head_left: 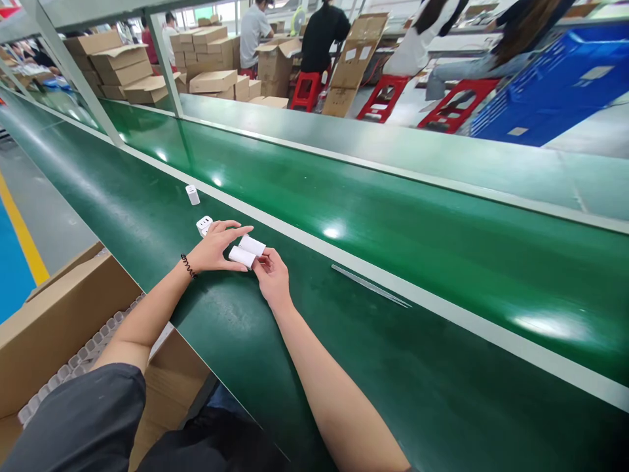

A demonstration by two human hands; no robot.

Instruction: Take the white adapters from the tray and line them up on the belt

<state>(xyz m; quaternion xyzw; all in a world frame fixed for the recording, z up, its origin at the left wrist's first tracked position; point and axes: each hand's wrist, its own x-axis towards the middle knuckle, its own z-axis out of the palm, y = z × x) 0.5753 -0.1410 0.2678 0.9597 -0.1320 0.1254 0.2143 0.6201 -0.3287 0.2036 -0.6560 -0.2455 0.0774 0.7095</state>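
Note:
Over the green conveyor belt (344,367) my left hand (212,248) and my right hand (272,278) meet on two small white charger blocks (247,251) lying side by side. The left hand's fingers lie stretched over the blocks, thumb under the nearer one. Right-hand fingertips pinch the blocks' right end. A third white charger (204,225) lies on the belt just beyond my left hand. Another white charger (192,195) stands farther up the belt. A black coiled band (188,265) circles my left wrist.
An open cardboard box (59,328) with rows of white chargers (83,357) sits at my lower left. A thin clear strip (368,286) lies on the belt's pale divider. Metal frame posts (164,65) rise from the line. Beyond are stacked cartons (211,49), red stools (388,95), a blue crate (555,85) and seated workers.

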